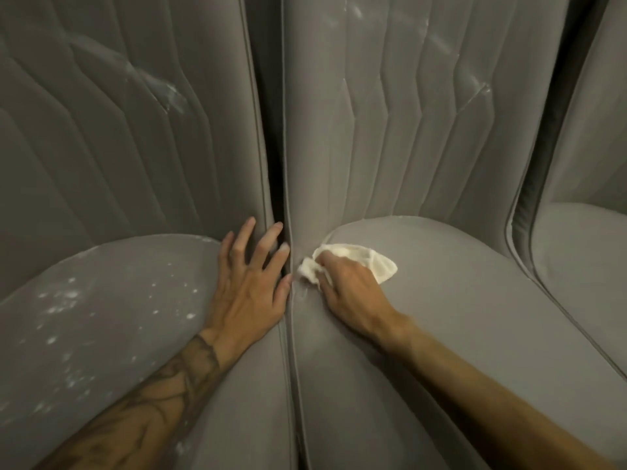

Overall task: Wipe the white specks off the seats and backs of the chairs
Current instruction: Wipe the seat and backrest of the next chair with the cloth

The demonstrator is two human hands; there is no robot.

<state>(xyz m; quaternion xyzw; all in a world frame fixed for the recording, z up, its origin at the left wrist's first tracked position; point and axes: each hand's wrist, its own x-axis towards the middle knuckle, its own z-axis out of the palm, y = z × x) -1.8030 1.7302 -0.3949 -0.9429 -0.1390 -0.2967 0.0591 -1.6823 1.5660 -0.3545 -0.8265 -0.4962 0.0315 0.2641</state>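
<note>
Grey padded chairs stand side by side. The left chair's seat is dotted with white specks, and its back carries a white smear. My left hand lies open on the left seat's right edge, fingers spread against the gap. My right hand grips a crumpled white cloth pressed on the middle chair's seat near its back left corner. The middle chair's back has faint white marks near the top and right.
A dark narrow gap runs between the left and middle chairs. A third grey chair stands at the right edge, separated by another gap.
</note>
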